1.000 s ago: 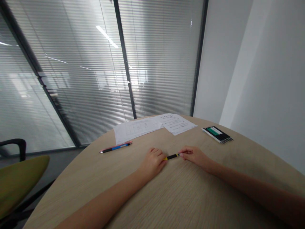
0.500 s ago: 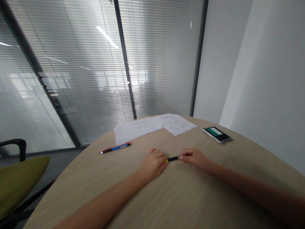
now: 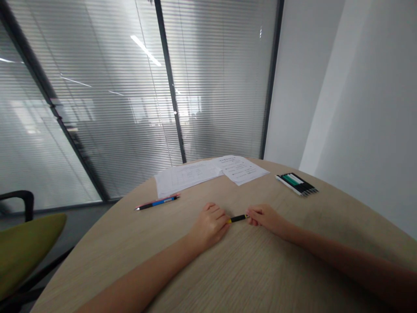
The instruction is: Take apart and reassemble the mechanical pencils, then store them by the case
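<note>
A short black and yellow pen (image 3: 238,218) lies level just above the round wooden table (image 3: 228,269), held at both ends. My left hand (image 3: 210,224) is curled closed on its left end, knuckles up. My right hand (image 3: 265,216) pinches the right end with its fingertips. Only the pen's middle shows between the two hands.
A blue and black pen (image 3: 157,202) with a pink one behind it lies to the left. Two printed sheets (image 3: 208,172) sit at the far edge. A row of several pens (image 3: 297,183) lies at the right. A green chair (image 3: 22,248) stands left of the table.
Both hands have slid a little toward me with the pen and drawn closer together, so less of the pen shows between them.
</note>
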A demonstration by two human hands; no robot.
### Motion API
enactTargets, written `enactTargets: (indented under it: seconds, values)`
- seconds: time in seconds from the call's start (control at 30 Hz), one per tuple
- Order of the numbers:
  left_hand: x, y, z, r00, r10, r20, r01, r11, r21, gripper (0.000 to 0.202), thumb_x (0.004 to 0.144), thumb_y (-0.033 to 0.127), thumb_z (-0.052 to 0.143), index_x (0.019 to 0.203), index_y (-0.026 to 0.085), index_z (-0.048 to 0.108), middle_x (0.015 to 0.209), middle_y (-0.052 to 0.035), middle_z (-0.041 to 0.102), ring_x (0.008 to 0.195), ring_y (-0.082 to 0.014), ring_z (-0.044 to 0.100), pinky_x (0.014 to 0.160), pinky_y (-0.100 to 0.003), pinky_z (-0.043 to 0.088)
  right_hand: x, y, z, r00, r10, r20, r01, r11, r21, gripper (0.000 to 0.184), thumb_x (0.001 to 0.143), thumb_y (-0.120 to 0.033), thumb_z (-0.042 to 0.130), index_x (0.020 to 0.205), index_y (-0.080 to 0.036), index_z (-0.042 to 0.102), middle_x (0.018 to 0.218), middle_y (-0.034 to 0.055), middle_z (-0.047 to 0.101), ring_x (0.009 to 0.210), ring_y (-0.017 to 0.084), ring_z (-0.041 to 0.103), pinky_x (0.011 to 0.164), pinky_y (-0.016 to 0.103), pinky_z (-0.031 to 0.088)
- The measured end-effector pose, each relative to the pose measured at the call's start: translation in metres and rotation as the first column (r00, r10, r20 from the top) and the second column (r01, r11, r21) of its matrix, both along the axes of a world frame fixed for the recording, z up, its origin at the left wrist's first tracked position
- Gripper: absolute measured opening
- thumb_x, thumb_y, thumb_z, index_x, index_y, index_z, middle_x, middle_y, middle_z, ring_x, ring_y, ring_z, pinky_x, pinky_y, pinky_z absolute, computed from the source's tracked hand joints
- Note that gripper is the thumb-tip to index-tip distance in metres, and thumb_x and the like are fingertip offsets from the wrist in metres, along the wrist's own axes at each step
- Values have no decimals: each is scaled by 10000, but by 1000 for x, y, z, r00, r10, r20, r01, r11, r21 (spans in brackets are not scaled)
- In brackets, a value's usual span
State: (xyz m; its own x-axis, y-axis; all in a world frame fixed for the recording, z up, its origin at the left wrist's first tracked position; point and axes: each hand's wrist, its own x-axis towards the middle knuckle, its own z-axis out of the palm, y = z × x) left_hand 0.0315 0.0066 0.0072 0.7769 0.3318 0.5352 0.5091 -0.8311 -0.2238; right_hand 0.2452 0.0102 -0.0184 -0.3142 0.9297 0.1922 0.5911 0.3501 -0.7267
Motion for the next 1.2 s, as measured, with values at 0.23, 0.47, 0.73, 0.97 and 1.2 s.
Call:
enactTargets:
  seconds: [0.23,0.47,0.73,0.97,1.2]
  values:
    - [1,2,-2,1000,-3,18,3,1000,11,187,804,200,385,742,159,557,634,-22,542,625,-127,476,696,-298,333,1,3,-3,999,-36,-3,36,999,-23,450,792,-400,347,478,-163,565,433,5,516,421,95,454,451,215,326]
    - [1,5,-4,996,81,25,-79,995,-64,180,802,223,404,739,166,563,651,-27,549,653,-138,484,666,-291,327,2,8,-4,987,-128,-99,125,992,-36,362,786,-403,351,600,-165,550,515,-5,510,467,98,450,465,217,340]
    - [0,7,-5,984,170,47,-165,982,-95,161,795,225,425,738,166,563,659,-26,553,676,-150,493,676,-305,331,5,12,-7,964,-110,-242,102,994,-46,196,769,-343,407,734,-181,512,551,-28,495,499,93,463,503,218,369]
    - [0,10,-7,981,193,33,-189,977,-99,158,793,227,434,720,164,559,662,-28,552,681,-152,494,661,-301,331,1,8,0,944,-102,-313,75,992,-97,205,672,-294,520,838,-179,556,625,-9,565,552,105,511,512,224,391]
    - [1,8,-5,982,189,7,-187,976,-108,126,778,208,455,718,160,554,659,-25,551,677,-153,489,657,-297,328,3,6,2,947,-97,-307,57,989,-137,279,633,-302,563,867,-159,610,684,11,609,598,119,528,572,243,398]
